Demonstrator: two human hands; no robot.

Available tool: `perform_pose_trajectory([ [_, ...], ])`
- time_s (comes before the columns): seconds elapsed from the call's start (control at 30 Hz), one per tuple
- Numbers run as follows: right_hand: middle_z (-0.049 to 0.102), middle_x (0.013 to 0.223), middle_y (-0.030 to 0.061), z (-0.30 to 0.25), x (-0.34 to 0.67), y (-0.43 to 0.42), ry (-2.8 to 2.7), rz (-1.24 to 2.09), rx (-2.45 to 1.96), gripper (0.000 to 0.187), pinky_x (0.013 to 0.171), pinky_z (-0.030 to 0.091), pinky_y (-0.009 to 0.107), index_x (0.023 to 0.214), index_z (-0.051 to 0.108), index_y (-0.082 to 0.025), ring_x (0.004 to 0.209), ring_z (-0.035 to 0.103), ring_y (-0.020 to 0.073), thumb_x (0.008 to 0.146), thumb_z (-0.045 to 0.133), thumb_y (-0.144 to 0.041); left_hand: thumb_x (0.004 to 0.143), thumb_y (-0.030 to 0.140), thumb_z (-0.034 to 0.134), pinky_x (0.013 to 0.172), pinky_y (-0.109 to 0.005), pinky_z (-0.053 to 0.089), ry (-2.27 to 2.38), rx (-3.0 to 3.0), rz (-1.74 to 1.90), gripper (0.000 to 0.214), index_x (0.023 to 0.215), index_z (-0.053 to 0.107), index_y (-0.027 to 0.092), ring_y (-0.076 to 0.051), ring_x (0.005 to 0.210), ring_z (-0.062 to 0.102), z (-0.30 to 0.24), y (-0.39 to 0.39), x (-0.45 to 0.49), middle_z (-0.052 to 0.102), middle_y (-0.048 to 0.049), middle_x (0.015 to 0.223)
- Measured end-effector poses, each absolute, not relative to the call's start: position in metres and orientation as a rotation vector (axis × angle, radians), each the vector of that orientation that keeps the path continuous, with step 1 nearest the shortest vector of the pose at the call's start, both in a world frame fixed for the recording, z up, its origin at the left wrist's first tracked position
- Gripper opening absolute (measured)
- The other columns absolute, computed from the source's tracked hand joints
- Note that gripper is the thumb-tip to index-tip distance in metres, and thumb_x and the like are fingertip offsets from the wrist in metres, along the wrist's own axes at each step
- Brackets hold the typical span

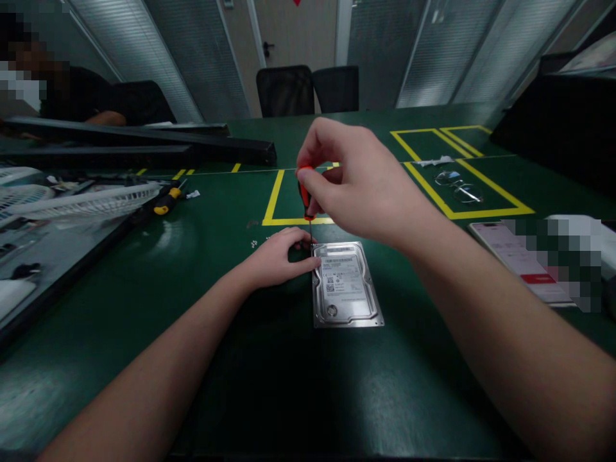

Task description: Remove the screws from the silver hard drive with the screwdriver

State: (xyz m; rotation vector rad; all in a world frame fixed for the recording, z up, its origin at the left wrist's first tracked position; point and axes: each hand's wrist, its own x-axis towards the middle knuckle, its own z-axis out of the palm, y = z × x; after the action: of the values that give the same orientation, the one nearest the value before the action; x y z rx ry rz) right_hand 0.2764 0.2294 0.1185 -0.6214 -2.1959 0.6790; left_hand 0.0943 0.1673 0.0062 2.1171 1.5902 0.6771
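Observation:
A silver hard disk drive [353,282] lies label side up on the green table in front of me. My left hand [279,258] is closed around its far left corner, the thumb resting on the top face and the fingers at the edge. Above that corner, my right hand [344,170] pinches the red and black handle of a screwdriver [305,196]. The screwdriver stands nearly upright, its thin shaft meeting the drive's far left corner. Whether a screw sits under the tip is too small to tell. Small light bits, perhaps screws [254,244], lie left of my fingers.
At left are a tray [58,256] with white slatted parts and a yellow and black screwdriver [167,201]. Long black bars [231,147] lie behind. Glasses [459,187] and a phone [524,260] are at right. A person [81,96] sits at the far left.

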Motion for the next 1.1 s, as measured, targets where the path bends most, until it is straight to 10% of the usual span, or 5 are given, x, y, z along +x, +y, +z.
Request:
perform_pose_trajectory([
  [1.1,0.07,0.095,0.0038,0.1228,0.2777,0.2283,-2.249,0.541,-0.586,0.016,0.065,0.045,0.029,0.085,0.052,-0.025,0.084,0.065,0.0193,0.09,0.063,-0.015,0.089,0.047,0.07,0.093,-0.041,0.052,1.58,2.102,0.694,0.037,0.112,0.067,0.018,-0.024,0.102,0.064,0.0055,0.1676,0.0943,0.07,-0.0091,0.114],
])
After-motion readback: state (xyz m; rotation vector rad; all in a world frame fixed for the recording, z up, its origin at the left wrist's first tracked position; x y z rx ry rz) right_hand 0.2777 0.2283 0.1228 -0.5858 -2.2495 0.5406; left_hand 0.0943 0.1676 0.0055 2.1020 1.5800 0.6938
